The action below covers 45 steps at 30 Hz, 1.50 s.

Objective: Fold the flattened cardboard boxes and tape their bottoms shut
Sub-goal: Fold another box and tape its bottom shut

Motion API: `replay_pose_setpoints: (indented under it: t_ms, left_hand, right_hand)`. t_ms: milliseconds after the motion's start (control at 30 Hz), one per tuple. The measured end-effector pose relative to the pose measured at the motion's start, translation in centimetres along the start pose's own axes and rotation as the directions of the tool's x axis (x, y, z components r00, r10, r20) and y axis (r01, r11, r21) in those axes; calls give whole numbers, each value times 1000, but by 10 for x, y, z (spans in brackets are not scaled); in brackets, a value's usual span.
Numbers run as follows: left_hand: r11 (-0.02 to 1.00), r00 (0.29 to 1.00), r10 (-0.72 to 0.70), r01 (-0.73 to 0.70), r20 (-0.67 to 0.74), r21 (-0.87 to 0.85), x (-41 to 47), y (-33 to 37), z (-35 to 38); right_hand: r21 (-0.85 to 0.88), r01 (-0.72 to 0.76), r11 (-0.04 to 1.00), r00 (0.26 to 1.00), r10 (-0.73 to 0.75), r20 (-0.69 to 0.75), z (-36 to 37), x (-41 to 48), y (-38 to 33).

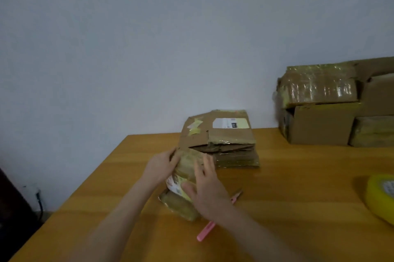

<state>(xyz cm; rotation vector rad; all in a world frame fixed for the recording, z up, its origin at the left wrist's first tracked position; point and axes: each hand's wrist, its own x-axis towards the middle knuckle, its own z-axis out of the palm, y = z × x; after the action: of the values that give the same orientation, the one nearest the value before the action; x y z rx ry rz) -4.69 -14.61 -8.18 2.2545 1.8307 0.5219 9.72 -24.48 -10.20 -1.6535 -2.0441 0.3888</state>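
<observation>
Cardboard box [187, 168], small and wrapped in old yellowish tape, stands tilted between the two hands near the middle of the wooden table [298, 187], just in front of the stack of flattened boxes [223, 140]. The left hand [164, 166] grips it, fingers curled round its upper left edge, while the right hand [206, 189] lies with fingers stretched flat against the right face and the thumb on a pale label, pressing rather than clasping. By the look of it the step in hand is the folding: the box is being squared up from flat, and its bottom flaps are probably not yet taped, though motion blur hides how they lie. The next move would call for turning the bottom upward, tucking the flaps in level, and freeing one hand for the roll of tape [381, 195], which sits well apart at the right edge of the table. A pink cutter [205, 231] lies on the table, partly under the right forearm, and several built boxes [319, 95] are piled at the far right against the wall.
</observation>
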Motion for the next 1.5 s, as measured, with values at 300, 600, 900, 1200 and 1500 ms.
replay_pose_setpoints:
  t_ms: [300, 600, 900, 1200, 1500]
  left_hand:
    - [983, 982, -179, 181, -58, 30, -30, -3, -4]
    - [824, 957, -284, 273, 56, -496, -34, -8, 12]
    - [728, 951, -270, 304, 149, -614, -52, -7, -1]
    - [540, 928, -196, -167, -316, -825, -71, 85, -61]
    - [436, 981, 3, -177, -195, -882, -34, 236, 13]
  right_hand:
    - [417, -325, 849, 937, 348, 22, 0, 43, 7]
    - [459, -407, 790, 913, 359, 193, -11, 46, 12]
    - [616, -469, 633, 882, 373, 288, -24, 33, 12]
    - [774, -25, 632, 929, 301, -215, -102, 5, 25]
    - [600, -139, 788, 765, 470, -440, -180, -50, 153]
